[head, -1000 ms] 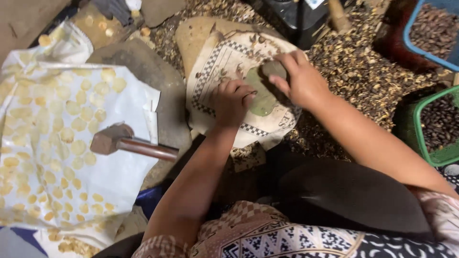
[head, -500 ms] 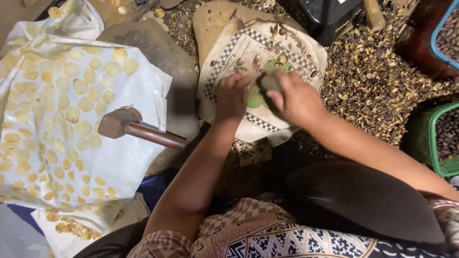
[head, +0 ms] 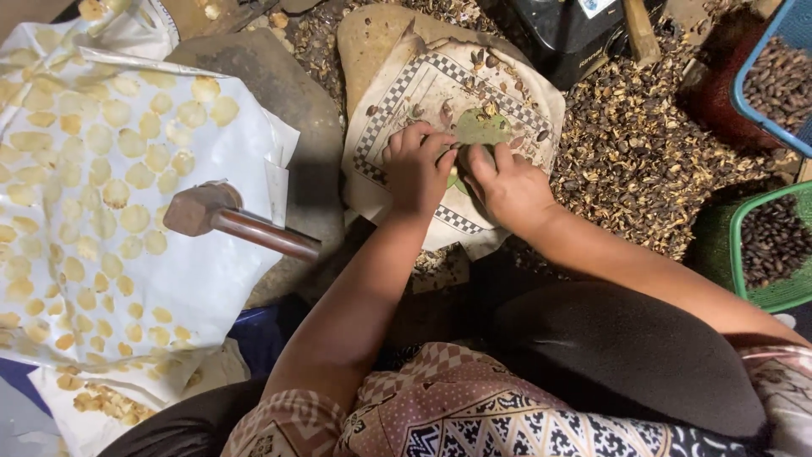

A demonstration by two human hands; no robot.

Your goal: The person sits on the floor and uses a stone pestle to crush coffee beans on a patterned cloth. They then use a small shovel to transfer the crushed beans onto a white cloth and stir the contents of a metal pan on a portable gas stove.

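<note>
Both hands curled together on patterned cloth point(head: 397, 101), far centre: left hand point(head: 416, 169), right hand point(head: 507, 186) pinching something at green piece point(head: 484, 127). Pinched item hidden by fingers. Hammer point(head: 241, 222) lies left, untouched.

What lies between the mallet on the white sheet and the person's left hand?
In the head view, only a bare stretch of dark flat stone separates the mallet from the left hand on the patterned cloth.
</note>
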